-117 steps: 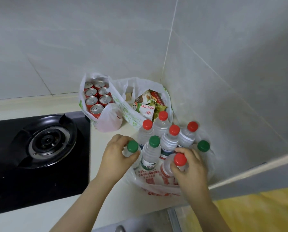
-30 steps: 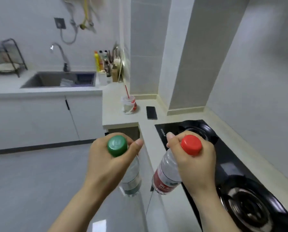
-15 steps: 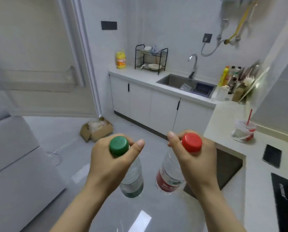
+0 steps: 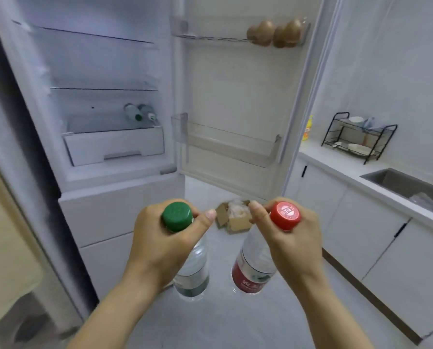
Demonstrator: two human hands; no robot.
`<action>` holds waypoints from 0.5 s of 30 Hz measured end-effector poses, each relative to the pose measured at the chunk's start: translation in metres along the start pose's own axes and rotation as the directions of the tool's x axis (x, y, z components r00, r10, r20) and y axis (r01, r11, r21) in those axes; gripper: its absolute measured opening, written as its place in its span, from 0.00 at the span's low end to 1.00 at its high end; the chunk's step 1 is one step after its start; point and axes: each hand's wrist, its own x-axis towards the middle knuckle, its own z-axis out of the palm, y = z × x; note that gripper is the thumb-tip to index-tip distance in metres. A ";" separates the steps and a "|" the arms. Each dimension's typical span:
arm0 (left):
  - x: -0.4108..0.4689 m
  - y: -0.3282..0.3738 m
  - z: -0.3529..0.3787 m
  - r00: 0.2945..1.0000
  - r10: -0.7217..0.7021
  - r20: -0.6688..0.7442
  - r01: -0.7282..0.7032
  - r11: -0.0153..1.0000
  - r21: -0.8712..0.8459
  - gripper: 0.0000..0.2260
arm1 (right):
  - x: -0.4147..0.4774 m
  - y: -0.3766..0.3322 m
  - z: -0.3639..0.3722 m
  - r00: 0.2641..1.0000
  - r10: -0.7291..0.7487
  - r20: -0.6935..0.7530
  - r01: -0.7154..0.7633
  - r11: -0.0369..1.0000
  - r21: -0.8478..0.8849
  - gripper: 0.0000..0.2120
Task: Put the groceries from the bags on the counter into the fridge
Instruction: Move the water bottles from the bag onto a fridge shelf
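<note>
My left hand grips the neck of a clear water bottle with a green cap. My right hand grips a second water bottle with a red cap and a red label. Both bottles hang upright at waist height in front of the open fridge. Two bottles lie on the lowest shelf above the white drawer. The upper shelves look bare. The bags and the counter they stand on are out of view.
The fridge door stands open to the right, with eggs in its top rack and a bare lower bin. A cardboard box sits on the floor. White cabinets, a dish rack and a sink line the right.
My view has swung left from the sink and counter to the open fridge. Both hands still hold their bottles in the same grip.
</note>
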 end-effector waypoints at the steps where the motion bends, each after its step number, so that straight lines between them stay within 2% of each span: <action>1: 0.005 -0.004 -0.014 1.000 -0.007 -0.015 0.007 1.000 0.013 0.14 | 0.005 -0.002 0.015 1.000 -0.006 0.020 0.006 1.000 0.015 0.16; 8: 0.050 -0.026 -0.082 0.987 0.011 -0.161 0.006 0.994 0.105 0.16 | 0.045 -0.026 0.108 0.985 -0.092 0.144 0.077 0.991 0.106 0.21; 15: 0.113 -0.046 -0.118 0.964 0.039 -0.264 0.000 0.989 0.147 0.21 | 0.105 -0.030 0.180 0.967 -0.206 0.147 0.167 0.956 0.240 0.22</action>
